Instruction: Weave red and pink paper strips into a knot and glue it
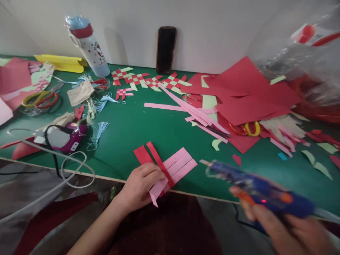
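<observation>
My left hand (145, 182) is closed on a partly woven piece of paper strips at the table's front edge. Its red strips (143, 154) point up and left, while the pink strips (180, 163) spread to the right, with one pink end folded down below the fingers. A blue glue gun (255, 187) with an orange trigger and a small red light is gripped in my right hand (281, 223). Its nozzle points left toward the paper, apart from it. Motion blurs the glue gun and right hand.
Finished red-and-green woven pieces (151, 80) lie along the wall. Red sheets (255, 102), pink strips (196, 115) and scraps spread right. A bottle (91, 49) and a phone (166, 49) stand at the back. Scissors (39, 100), tassels (99, 132) and a purple power strip (71, 140) are left.
</observation>
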Demonstrator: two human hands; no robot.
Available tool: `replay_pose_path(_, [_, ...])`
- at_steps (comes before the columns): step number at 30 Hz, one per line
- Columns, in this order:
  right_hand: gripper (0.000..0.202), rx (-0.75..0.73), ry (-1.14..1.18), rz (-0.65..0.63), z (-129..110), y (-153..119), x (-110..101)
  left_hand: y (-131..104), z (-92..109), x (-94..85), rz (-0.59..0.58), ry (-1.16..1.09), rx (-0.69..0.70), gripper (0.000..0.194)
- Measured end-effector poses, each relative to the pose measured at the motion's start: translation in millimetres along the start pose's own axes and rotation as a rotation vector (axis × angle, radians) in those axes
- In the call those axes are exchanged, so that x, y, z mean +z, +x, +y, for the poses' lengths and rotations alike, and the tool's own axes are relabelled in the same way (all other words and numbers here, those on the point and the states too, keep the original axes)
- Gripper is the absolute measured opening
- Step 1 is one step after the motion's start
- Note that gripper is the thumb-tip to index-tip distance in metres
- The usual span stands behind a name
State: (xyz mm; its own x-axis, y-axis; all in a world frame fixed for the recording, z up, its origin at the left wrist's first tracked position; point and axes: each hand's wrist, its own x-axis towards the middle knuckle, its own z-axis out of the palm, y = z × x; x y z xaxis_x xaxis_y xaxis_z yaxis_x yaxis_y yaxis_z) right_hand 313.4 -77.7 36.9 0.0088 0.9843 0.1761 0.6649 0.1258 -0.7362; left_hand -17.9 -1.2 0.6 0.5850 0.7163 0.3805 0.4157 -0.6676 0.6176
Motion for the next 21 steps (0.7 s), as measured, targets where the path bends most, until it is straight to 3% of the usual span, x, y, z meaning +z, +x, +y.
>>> replay_pose_path(3, [0.038,-0.067,0.095,-0.23,-35,11,31,3,1,-1.3,-0.009,-0.021,-0.025,0.01])
replay_pose_path(7, [0.038,-0.107,0.113,-0.34,-41,22,45,5,2,-3.1,-0.005,-0.034,-0.032,0.009])
replay_pose_path(14, [0.039,-0.087,0.074,-0.426,-32,22,52,2,-1,-2.2,-0.011,-0.072,-0.036,0.007])
replay_pose_path(21, [0.037,-0.133,0.011,-0.388,-37,27,55,3,-1,-3.4,-0.007,-0.069,-0.028,0.006])
